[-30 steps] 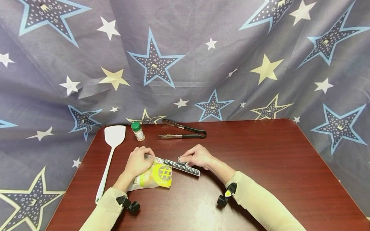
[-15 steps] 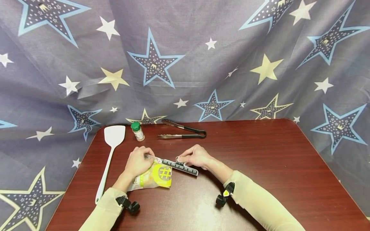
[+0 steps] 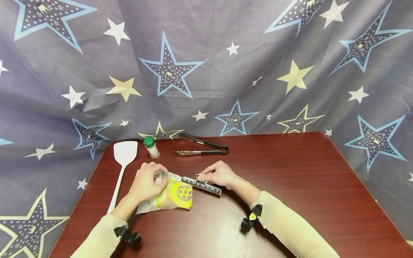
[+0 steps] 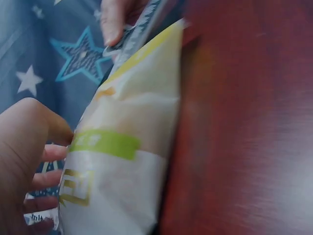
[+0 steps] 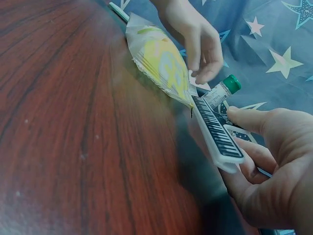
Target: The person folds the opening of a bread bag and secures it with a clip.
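A clear-and-yellow plastic food bag point(image 3: 180, 195) lies on the table, its top edge facing away from me. My left hand point(image 3: 146, 184) is at the bag's upper left, thumb and fingers parted with the clear plastic showing in the gap; in the left wrist view the thumb tip point(image 4: 66, 134) is right at the bag's edge, the fingers spread behind. A long bag clip point(image 3: 201, 185) with a piano-key print overlaps the bag's top right corner and sticks out to the right. My right hand point(image 3: 221, 175) pinches the clip's handle between thumb and fingers.
A white spatula point(image 3: 125, 152) lies along the left side of the table. Behind the bag stand a green-capped seasoning bottle point(image 3: 151, 147) and black-handled metal tongs point(image 3: 203, 147). A star-print curtain point(image 3: 206, 71) hangs right behind the table point(image 3: 290, 172).
My left hand has loosened from the bag's top edge, its thumb and fingers parting, and shifted slightly left. The right hand and clip moved slightly left early on, then held still.
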A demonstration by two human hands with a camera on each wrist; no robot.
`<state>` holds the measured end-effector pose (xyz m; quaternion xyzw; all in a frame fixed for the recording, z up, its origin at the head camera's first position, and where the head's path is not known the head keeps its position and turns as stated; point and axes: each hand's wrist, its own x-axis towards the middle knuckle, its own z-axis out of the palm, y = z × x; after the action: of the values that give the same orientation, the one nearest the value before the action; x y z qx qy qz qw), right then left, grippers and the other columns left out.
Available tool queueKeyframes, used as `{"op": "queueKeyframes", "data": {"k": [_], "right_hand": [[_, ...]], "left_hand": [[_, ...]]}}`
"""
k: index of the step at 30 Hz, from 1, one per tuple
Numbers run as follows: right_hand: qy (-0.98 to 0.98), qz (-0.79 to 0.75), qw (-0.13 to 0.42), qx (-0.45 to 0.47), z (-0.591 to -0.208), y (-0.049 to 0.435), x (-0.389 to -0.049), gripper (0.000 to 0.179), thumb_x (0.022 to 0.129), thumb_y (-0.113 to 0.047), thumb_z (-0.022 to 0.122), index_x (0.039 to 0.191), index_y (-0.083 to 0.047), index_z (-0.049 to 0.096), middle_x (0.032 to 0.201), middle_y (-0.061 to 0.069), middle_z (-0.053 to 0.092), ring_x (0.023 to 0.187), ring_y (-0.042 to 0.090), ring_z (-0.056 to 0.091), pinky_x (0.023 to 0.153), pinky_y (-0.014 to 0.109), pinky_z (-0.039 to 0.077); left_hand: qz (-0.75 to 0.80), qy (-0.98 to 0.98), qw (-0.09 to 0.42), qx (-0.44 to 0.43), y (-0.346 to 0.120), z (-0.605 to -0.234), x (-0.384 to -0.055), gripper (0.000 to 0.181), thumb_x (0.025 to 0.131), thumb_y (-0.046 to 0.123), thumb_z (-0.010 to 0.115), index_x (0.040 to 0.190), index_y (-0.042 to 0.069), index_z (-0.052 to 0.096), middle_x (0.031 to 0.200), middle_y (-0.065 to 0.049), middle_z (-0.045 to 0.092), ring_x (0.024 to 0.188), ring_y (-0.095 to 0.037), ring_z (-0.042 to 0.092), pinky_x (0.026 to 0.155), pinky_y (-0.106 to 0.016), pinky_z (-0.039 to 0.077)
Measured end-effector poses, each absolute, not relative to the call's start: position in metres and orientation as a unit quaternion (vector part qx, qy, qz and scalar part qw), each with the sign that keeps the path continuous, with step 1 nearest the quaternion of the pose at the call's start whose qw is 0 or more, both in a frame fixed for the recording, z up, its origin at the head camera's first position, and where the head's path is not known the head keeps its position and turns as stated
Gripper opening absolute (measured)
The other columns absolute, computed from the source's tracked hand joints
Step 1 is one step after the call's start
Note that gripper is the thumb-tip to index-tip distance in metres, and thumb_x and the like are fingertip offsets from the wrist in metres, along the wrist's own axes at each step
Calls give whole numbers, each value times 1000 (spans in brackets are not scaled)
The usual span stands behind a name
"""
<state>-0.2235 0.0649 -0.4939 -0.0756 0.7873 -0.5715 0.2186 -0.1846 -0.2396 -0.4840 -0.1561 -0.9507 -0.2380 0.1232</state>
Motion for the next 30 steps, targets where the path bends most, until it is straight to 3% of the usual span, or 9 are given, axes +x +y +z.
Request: {"op": "queueKeyframes", "data": {"k": [4,7,11,15,30], "right_hand": [[789,-570,219,-75,-494,66,-223,24,86,-28,90,102,-11,86,97,8,83,75,15,78,74,33,65],[790,-568,219,-76,-494,67,-223,24,86,-29,89,103,-11,86,97,7,83,75,14,79,74,33,65],[797,-559,216,-77,-493,68,-223,25,86,-31,89,103,-13,86,95,6,83,75,15,79,74,33,64],[804,-549,214,-78,-493,70,-223,27,85,-33,90,103,-13,86,96,6,84,74,17,80,74,33,64],[805,-549,194,-114,-498,61,-221,23,89,-31,87,100,-11,87,90,6,83,69,15,79,70,32,64]], "left_hand": [[-217,-958,102,-159,-241,-482,-162,43,80,45,86,115,21,77,118,-7,71,113,-35,55,87,-55,41],[-204,-961,88,-165,-242,-480,-148,68,72,59,90,126,21,74,132,-9,69,122,-39,55,98,-60,47],[-186,-968,53,-160,-245,-476,-138,89,65,61,94,140,23,67,143,-10,64,133,-38,54,93,-65,55],[-175,-973,26,-148,-246,-472,-134,90,65,53,97,144,26,64,144,-7,65,134,-33,55,82,-62,58],[-169,-972,31,-159,-250,-471,-135,90,62,51,99,142,26,67,144,-9,68,127,-33,60,77,-59,59]]}}
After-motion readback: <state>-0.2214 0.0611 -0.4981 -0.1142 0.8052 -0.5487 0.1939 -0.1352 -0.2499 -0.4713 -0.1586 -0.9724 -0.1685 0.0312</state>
